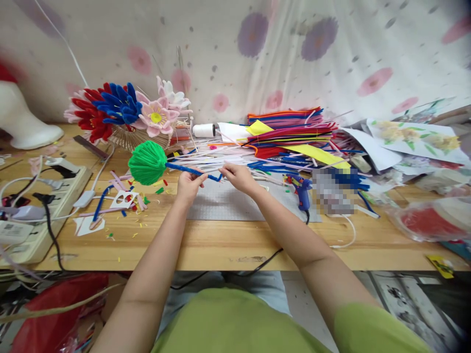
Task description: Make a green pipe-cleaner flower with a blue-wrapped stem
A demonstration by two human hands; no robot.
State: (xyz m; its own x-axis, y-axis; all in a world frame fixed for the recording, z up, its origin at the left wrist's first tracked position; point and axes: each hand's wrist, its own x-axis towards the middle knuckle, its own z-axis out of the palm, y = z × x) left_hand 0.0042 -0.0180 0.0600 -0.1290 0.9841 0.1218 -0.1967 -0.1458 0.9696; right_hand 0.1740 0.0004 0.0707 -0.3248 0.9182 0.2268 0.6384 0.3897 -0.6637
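Note:
My left hand (190,186) pinches a blue pipe-cleaner stem (179,167) partway along its length. At the stem's left end is a round green pipe-cleaner leaf (147,163), ridged like a fan. Near its right end the stem bends sharply upward, and my right hand (237,176) grips that short bent tip between thumb and fingers. Both hands are held over a grey cutting mat (224,203). A blue glue gun (300,190) lies to the right of my right hand.
Bundles of coloured pipe cleaners (294,135) lie behind the hands. Finished pipe-cleaner flowers (123,105) stand at back left. A power strip (55,206) with cables lies on the left, near paper scraps (125,199). A clear plastic-wrapped red item (430,220) sits at right.

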